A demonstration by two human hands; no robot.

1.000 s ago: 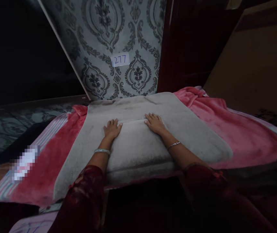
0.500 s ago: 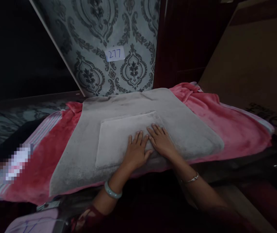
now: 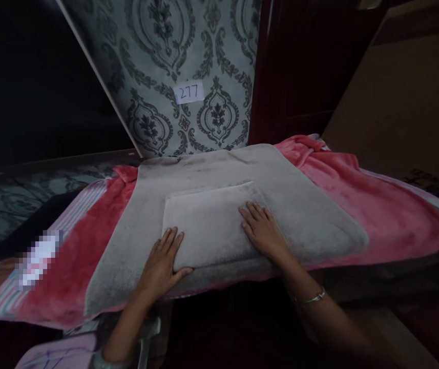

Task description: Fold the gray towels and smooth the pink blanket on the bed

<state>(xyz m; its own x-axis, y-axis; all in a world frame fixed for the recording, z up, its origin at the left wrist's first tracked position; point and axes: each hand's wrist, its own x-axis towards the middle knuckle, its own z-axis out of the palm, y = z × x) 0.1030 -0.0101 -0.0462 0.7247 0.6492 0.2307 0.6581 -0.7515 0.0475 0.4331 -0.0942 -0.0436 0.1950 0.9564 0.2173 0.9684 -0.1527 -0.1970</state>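
A folded grey towel point(image 3: 207, 225) lies on a larger grey mat point(image 3: 311, 215) spread over a pink blanket point(image 3: 376, 210). My left hand point(image 3: 163, 264) lies flat with fingers spread at the towel's near left corner, thumb along its front edge. My right hand point(image 3: 263, 233) rests flat on the towel's right edge, fingers stretched out. Neither hand holds anything. A thin bracelet point(image 3: 311, 298) shows on my right wrist.
Patterned grey wallpaper point(image 3: 188, 51) with a paper label reading 277 point(image 3: 188, 92) stands behind. A dark red wooden panel point(image 3: 299, 66) is at the back right. A striped cloth point(image 3: 77, 210) shows under the blanket at left. A pale sheet point(image 3: 58, 353) lies at the bottom left.
The near part of the towel has been folded over into a smaller rectangle. My hands first came together at the middle front; now my left hand has slid out to the left corner.
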